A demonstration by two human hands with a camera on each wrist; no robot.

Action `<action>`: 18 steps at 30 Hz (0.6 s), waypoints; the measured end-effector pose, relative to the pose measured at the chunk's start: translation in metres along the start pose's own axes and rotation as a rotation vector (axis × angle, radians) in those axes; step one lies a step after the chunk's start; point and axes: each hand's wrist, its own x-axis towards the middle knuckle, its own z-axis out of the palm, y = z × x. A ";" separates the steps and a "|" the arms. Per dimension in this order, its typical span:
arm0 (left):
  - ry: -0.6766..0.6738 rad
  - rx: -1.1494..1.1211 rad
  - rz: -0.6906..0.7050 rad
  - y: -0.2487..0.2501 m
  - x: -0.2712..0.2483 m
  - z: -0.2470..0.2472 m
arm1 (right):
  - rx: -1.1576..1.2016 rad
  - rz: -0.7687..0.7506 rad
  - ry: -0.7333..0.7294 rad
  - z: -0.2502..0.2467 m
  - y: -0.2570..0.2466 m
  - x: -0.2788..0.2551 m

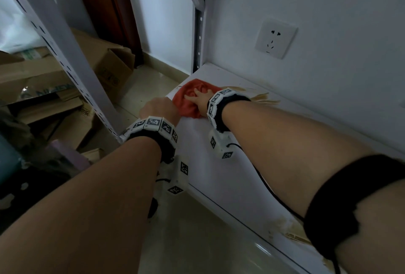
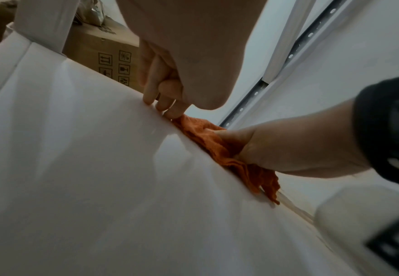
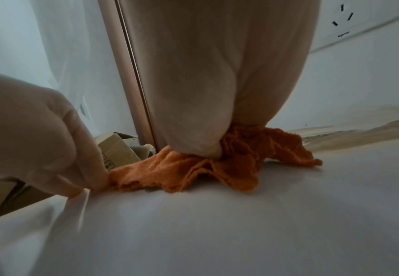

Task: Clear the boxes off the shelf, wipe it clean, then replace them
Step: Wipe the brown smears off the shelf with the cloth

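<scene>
A: Shelf — white board, lowest tier of a metal rack, set against the wall. Bare of boxes. Brown staining along the back edge and at the near right corner.

B: Boxes?

A: Cardboard, on the floor left of the rack, beyond the upright. Some flaps open, some flattened. Likely light but bulky; best taken with two hands at the bottom corners, not by the loose flaps.

B: Cloth?

A: Orange, soft, bunched at the far left end of the shelf. Limp, no stiffness; likely to fold under itself unless pressed flat.

B: Right hand?

A: Palm down on the cloth, fingers spread and fairly straight, pressing rather than gripping.

B: Left hand?

A: At the shelf's left edge, just beside the cloth. Fingers curled downward, tips on the board; seen from the right wrist, tips pinching the cloth's near corner. Grip light, by the look of it.

B: Stage?

A: Clearing done, wiping in hand, replacing not yet begun. Board smooth and probably slick; stain likely to need firmer pressure.

B: Other?

A: Socket on the wall above the shelf.
</scene>
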 end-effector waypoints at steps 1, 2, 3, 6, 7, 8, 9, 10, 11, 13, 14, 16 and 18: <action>0.005 0.004 -0.003 0.001 0.000 0.000 | 0.009 -0.010 0.031 0.000 0.001 0.003; 0.006 0.009 -0.004 0.001 0.001 0.000 | 0.004 -0.018 0.040 -0.001 0.001 0.004; 0.001 0.013 -0.001 0.002 0.001 0.000 | -0.041 -0.010 0.023 -0.003 0.001 0.008; 0.000 0.017 0.019 0.003 0.000 0.000 | -0.130 0.035 -0.021 -0.011 -0.002 0.016; 0.000 0.018 0.024 0.003 -0.001 -0.001 | -0.108 0.042 -0.016 -0.012 -0.002 0.021; -0.003 0.021 0.027 0.002 -0.001 -0.002 | -0.101 0.044 -0.014 -0.013 0.000 0.023; -0.007 0.023 0.028 0.002 -0.001 -0.002 | -0.088 0.056 -0.010 -0.013 0.004 0.024; -0.013 0.024 0.030 0.001 -0.001 -0.003 | -0.049 0.072 -0.006 -0.013 0.008 0.025; -0.019 0.024 0.034 0.001 -0.001 -0.003 | -0.021 0.087 0.003 -0.013 0.013 0.026; -0.030 0.023 0.043 0.000 -0.001 -0.003 | -0.022 0.102 0.022 -0.013 0.024 0.026; -0.034 0.019 0.046 0.000 -0.001 -0.002 | -0.037 0.117 0.018 -0.014 0.028 0.023; -0.033 0.000 0.044 -0.001 -0.001 -0.001 | -0.038 0.140 0.019 -0.014 0.031 0.017; -0.024 -0.009 0.039 -0.001 -0.001 -0.001 | -0.013 0.143 0.033 -0.012 0.027 0.013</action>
